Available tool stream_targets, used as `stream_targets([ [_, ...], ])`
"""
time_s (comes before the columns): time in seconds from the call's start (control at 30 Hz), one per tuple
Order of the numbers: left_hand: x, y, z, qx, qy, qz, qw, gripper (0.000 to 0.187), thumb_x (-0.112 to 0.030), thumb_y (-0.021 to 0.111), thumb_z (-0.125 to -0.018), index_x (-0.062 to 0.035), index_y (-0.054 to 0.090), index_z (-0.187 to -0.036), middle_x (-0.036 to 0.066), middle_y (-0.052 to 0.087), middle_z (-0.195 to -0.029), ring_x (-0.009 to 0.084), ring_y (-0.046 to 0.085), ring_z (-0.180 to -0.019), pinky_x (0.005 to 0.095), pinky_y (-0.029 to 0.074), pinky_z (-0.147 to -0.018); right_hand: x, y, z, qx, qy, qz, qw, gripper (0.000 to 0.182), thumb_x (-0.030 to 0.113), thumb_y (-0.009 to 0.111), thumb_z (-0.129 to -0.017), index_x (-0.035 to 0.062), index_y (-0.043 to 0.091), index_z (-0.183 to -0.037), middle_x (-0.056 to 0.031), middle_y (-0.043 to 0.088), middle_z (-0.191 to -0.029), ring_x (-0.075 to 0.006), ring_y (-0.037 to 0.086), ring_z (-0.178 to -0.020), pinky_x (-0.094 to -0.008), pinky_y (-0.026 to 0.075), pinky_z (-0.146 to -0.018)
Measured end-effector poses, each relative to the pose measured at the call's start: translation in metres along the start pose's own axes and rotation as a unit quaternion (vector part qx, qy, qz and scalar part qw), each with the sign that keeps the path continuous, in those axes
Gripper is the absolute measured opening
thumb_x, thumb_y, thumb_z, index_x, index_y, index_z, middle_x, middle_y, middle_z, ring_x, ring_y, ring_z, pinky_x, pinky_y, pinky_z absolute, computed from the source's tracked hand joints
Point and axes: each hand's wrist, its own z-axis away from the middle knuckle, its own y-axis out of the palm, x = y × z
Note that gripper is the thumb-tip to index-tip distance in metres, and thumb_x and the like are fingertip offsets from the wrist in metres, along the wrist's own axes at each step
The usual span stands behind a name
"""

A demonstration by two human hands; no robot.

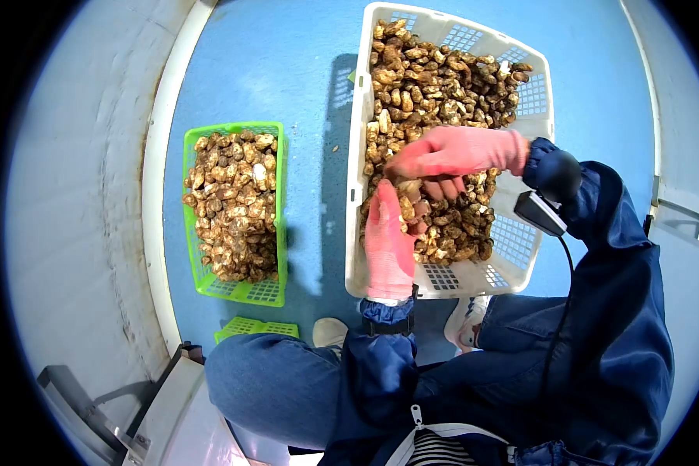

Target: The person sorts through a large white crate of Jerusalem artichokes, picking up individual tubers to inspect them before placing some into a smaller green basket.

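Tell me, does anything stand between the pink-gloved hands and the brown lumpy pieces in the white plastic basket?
Nothing visible does: the left hand and right hand reach over the pieces; the basket is open.

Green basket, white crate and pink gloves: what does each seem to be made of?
The green rectangular basket: likely moulded plastic, slightly glossy, with even colour and gridded openings. The large white crate: likely rigid plastic, smooth, with rounded corners and latticed walls. The pink gloves: apparently matte knitted fabric, snug at the wrists; the redder fingers may be coated.
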Motion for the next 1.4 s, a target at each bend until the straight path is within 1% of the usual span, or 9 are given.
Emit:
stream_targets([
  [0.2, -0.015, 0.001, 0.011, 0.019, 0.018, -0.052, 0.998, 0.024, -0.022, 0.052, -0.096, -0.0047, 0.053, -0.113, 0.005, 0.058, -0.097, 0.013, 0.055, -0.081, 0.0243, 0.045, -0.069, -0.024, -0.021, -0.101, -0.296, 0.026, 0.433, 0.851, 0.044, 0.039, 0.044, -0.093, 0.0034, 0.061, -0.113, -0.0122, 0.067, -0.085, -0.0233, 0.065, -0.077, -0.0345, 0.052, -0.077],
  [0.4, -0.016, -0.004, 0.014, -0.022, 0.004, 0.049, 0.999, 0.017, -0.012, 0.051, -0.094, -0.0046, 0.054, -0.109, 0.007, 0.059, -0.099, 0.0133, 0.054, -0.083, 0.0282, 0.047, -0.071, -0.03, -0.022, -0.103, -0.312, 0.014, 0.348, 0.884, 0.046, 0.04, 0.059, -0.083, 0.0011, 0.064, -0.106, -0.0182, 0.067, -0.095, -0.0308, 0.065, -0.091, -0.0375, 0.05, -0.083],
  [0.47, -0.01, -0.01, 0.01, 0.025, 0.039, -0.006, 0.999, 0.016, -0.013, 0.051, -0.094, -0.0058, 0.054, -0.108, 0.005, 0.058, -0.097, 0.0119, 0.052, -0.081, 0.0257, 0.046, -0.068, -0.022, -0.021, -0.076, -0.338, 0.001, 0.247, 0.908, 0.045, 0.04, 0.065, -0.08, 0.0035, 0.064, -0.107, -0.0128, 0.069, -0.088, -0.0221, 0.066, -0.08, -0.0337, 0.051, -0.076],
  [0.6, -0.013, 0.002, 0.011, 0.013, -0.01, -0.002, 1.0, 0.034, -0.018, 0.051, -0.095, -0.0111, 0.051, -0.128, 0.005, 0.058, -0.096, 0.0097, 0.049, -0.076, 0.0224, 0.042, -0.063, -0.005, -0.012, -0.021, -0.312, -0.038, 0.089, 0.945, 0.031, 0.031, 0.069, -0.081, 0.004, 0.066, -0.095, 0.0012, 0.055, -0.06, -0.0048, 0.051, -0.052, -0.0231, 0.04, -0.047],
  [0.83, -0.01, 0.012, 0.011, 0.062, 0.073, -0.022, 0.995, 0.039, -0.018, 0.051, -0.096, -0.009, 0.045, -0.133, 0.005, 0.059, -0.101, 0.0095, 0.05, -0.074, 0.0222, 0.043, -0.06, 0.001, 0.003, 0.022, -0.028, -0.037, 0.019, 0.999, 0.039, 0.037, 0.065, -0.086, 0.0121, 0.063, -0.115, -0.0004, 0.065, -0.076, -0.0054, 0.056, -0.067, -0.0211, 0.047, -0.06],
  [0.93, -0.007, -0.006, 0.003, 0.046, -0.012, 0.123, 0.991, 0.031, -0.012, 0.051, -0.095, -0.0086, 0.05, -0.126, 0.009, 0.058, -0.107, 0.0133, 0.055, -0.085, 0.0237, 0.046, -0.062, -0.058, -0.043, -0.009, -0.296, -0.084, 0.418, 0.855, 0.028, 0.023, 0.054, -0.09, 0.0156, 0.064, -0.116, -0.0063, 0.069, -0.089, -0.0184, 0.065, -0.073, -0.0282, 0.052, -0.065],
  [1.03, -0.007, 0.0, 0.008, 0.059, 0.032, -0.022, 0.997, 0.028, -0.011, 0.052, -0.094, -0.0099, 0.053, -0.122, 0.01, 0.058, -0.11, 0.0153, 0.055, -0.091, 0.0231, 0.044, -0.063, -0.107, -0.043, -0.041, -0.197, 0.046, 0.615, 0.762, 0.033, 0.015, 0.051, -0.089, 0.0171, 0.059, -0.12, -0.009, 0.065, -0.08, -0.0264, 0.065, -0.072, -0.0371, 0.051, -0.061],
  [1.27, -0.001, 0.008, 0.012, 0.028, -0.052, 0.012, 0.998, 0.026, -0.009, 0.052, -0.094, -0.0088, 0.053, -0.12, 0.004, 0.056, -0.113, 0.0122, 0.053, -0.09, 0.0224, 0.043, -0.066, -0.129, -0.039, -0.033, -0.288, 0.031, 0.56, 0.777, 0.017, 0.022, 0.056, -0.085, 0.0071, 0.06, -0.09, -0.0085, 0.062, -0.075, -0.0257, 0.064, -0.071, -0.0374, 0.051, -0.061],
  [1.4, 0.008, 0.009, 0.016, 0.082, 0.117, -0.262, 0.955, 0.027, -0.01, 0.047, -0.096, -0.0055, 0.051, -0.123, 0.002, 0.053, -0.107, 0.0089, 0.048, -0.08, 0.0218, 0.042, -0.062, -0.152, -0.04, -0.028, -0.366, -0.029, 0.594, 0.716, 0.015, 0.021, 0.057, -0.085, 0.0082, 0.058, -0.094, -0.0089, 0.063, -0.076, -0.0266, 0.064, -0.069, -0.037, 0.051, -0.06],
])
